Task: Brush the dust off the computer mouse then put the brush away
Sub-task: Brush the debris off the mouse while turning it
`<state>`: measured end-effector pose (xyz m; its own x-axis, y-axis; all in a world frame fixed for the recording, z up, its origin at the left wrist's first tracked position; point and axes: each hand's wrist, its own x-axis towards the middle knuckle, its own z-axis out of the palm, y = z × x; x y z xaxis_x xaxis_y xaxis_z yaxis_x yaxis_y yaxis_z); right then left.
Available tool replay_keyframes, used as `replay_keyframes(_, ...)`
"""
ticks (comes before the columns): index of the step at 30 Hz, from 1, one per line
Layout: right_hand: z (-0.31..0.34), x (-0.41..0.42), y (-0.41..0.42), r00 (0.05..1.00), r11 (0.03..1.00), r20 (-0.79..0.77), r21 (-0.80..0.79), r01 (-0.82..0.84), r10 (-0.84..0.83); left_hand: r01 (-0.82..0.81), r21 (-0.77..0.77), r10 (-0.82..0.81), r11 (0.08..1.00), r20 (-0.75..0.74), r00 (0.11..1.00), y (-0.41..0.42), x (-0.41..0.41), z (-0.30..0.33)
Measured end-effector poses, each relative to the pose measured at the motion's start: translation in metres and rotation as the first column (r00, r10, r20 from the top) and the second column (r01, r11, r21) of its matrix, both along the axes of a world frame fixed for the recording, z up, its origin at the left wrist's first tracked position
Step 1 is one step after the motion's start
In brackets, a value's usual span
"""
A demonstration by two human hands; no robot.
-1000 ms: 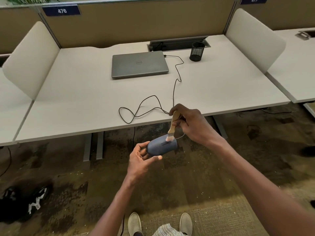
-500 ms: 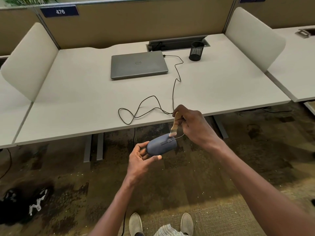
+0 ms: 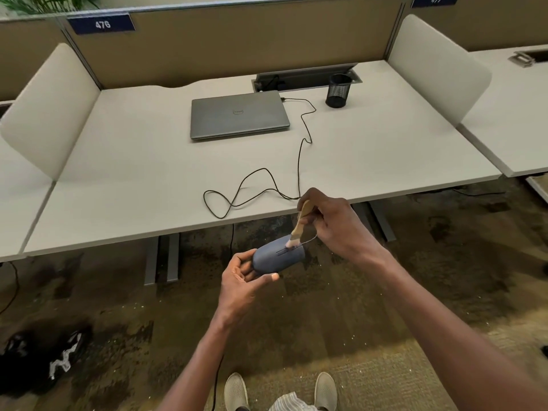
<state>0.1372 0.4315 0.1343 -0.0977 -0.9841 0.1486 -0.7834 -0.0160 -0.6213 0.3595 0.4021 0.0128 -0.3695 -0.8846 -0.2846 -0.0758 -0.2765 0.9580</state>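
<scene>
A dark blue-grey computer mouse (image 3: 274, 258) is held in the air in front of the desk's near edge, over the carpet. My left hand (image 3: 241, 281) cups its rear end from below, thumb along its side. My right hand (image 3: 333, 222) pinches a small brush (image 3: 299, 225) with a light wooden handle. The pale bristles touch the top of the mouse near its front, by the wheel slot. The mouse's black cable (image 3: 258, 189) loops over the desk and runs to the closed grey laptop (image 3: 238, 114).
A black mesh pen cup (image 3: 338, 90) stands at the back right of the white desk (image 3: 133, 179), beside an open cable hatch (image 3: 305, 77). Pale side dividers flank the desk. A dark bag (image 3: 44, 355) lies on the carpet at lower left. My shoes (image 3: 235, 391) show at the bottom.
The brush has made short strokes over the front of the mouse, its bristles shifting slightly along the top. Both hands stay in nearly the same place.
</scene>
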Motion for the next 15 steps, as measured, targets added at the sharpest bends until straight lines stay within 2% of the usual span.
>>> replay_keyframes(3, -0.002, 0.000, 0.001, 0.992, 0.999, -0.126, 0.033, 0.017, -0.012, -0.001, 0.003, 0.001, 1.000, 0.008, 1.000, 0.002, 0.000, 0.000)
replay_keyframes(4, -0.002, 0.000, 0.002, 0.991, 0.999, -0.124, 0.014, 0.042, -0.040, -0.005, 0.004, 0.005, 1.000, 0.007, 1.000, 0.002, 0.000, 0.000)
replay_keyframes(7, 0.001, 0.004, 0.005, 0.993, 0.989, 0.023, -0.089, 0.120, -0.119, -0.024, 0.002, 0.024, 1.000, -0.001, 1.000, 0.001, 0.000, 0.002)
replay_keyframes(9, 0.001, 0.015, 0.006, 0.988, 0.987, 0.109, -0.107, 0.117, -0.106, -0.031, 0.001, 0.031, 1.000, -0.001, 1.000, 0.000, -0.001, 0.002)
replay_keyframes(12, -0.007, 0.028, 0.011, 0.991, 0.989, 0.091, -0.098, 0.109, -0.100, -0.030, 0.003, 0.030, 1.000, -0.007, 1.000, 0.000, -0.002, 0.003)
replay_keyframes(15, -0.013, 0.019, 0.014, 0.980, 0.977, 0.076, -0.096, 0.191, -0.184, -0.050, 0.023, 0.050, 0.999, -0.029, 0.998, 0.001, 0.000, 0.003)
